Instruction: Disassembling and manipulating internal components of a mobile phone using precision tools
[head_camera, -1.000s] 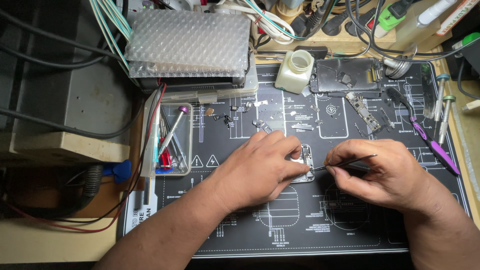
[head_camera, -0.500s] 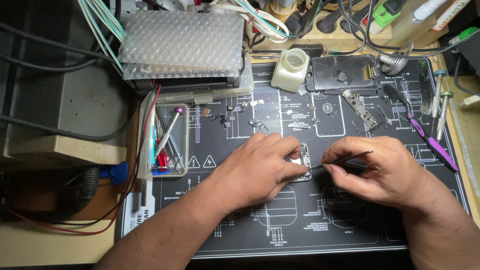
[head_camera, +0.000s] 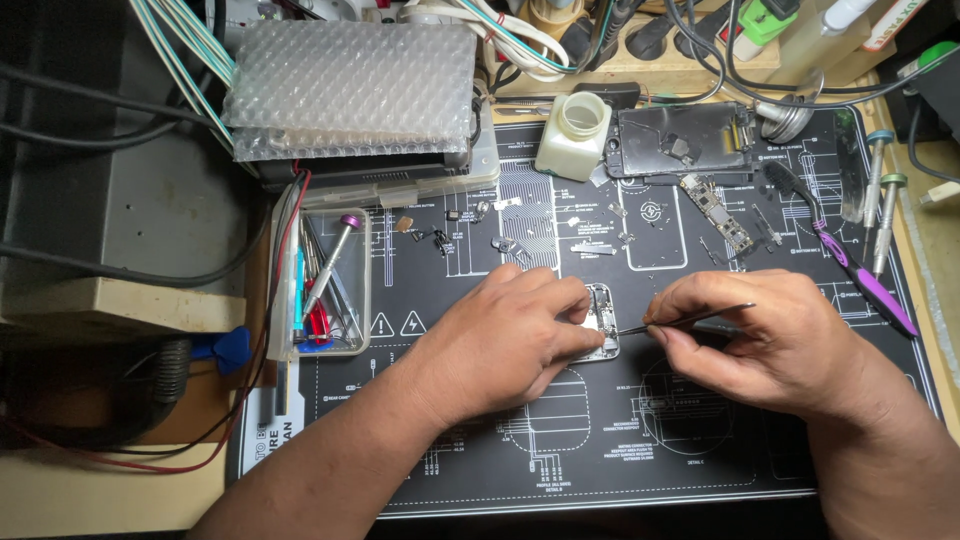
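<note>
— Looking down from the head camera, what is lying under the hands?

— A black repair mat (head_camera: 700, 440) printed with white outlines is covering the bench, and both hands are working near its middle. The left hand (head_camera: 510, 345) is pressing down on a small opened device (head_camera: 602, 318), fingers curled close and pinning its near edge. The right hand (head_camera: 775, 345) is pinching thin dark tweezers (head_camera: 690, 320) between thumb and fingertips, with the tip touching the device's right side.

— And what is sitting around them on the mat?

— Small loose parts (head_camera: 500, 240) are lying scattered above the left hand. A long narrow circuit board (head_camera: 718, 215) is resting at a slant further up, just below a dark phone frame (head_camera: 685, 140). A white open-necked bottle (head_camera: 572, 135) is standing just left of that frame. A purple-handled tool (head_camera: 865, 280) is lying near the mat's right edge, beside two upright-lying screwdrivers (head_camera: 878, 190).

— What about the left side?

— A clear tray (head_camera: 335, 285) is holding a purple-capped screwdriver and other tools, just off the mat's left edge. Above it, a sheet of bubble wrap (head_camera: 350, 85) is covering a dark box. Dark cables (head_camera: 110, 130) are crossing a grey surface at far left, and a pale wooden bench edge (head_camera: 90, 490) is showing at the bottom left. Whatever room lies beyond the bench, I cannot tell.
</note>
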